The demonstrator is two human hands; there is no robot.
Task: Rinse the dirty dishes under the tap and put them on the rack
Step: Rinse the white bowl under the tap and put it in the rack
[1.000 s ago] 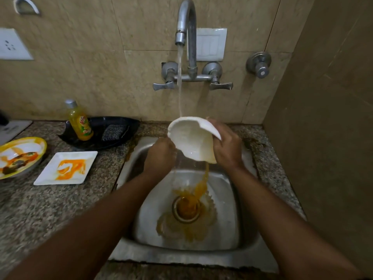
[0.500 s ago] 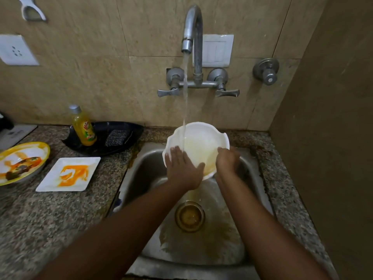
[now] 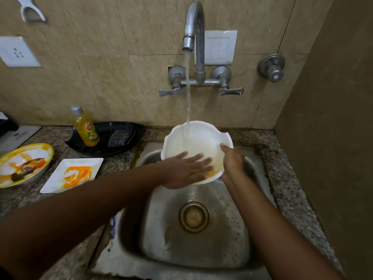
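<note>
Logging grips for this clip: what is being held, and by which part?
The right hand grips the white bowl by its right rim; the left hand lies flat inside it.

Both forearms reach toward twelve o'clock; the left hand lies flat, fingers straight, and the right hand grips with curled fingers.

You see a yellow soap bottle, a red and green label on it, letters too blurry to read, no other words.

Yellow soap bottle upright in black tray (with scrubber), far left; wall switch.
</note>
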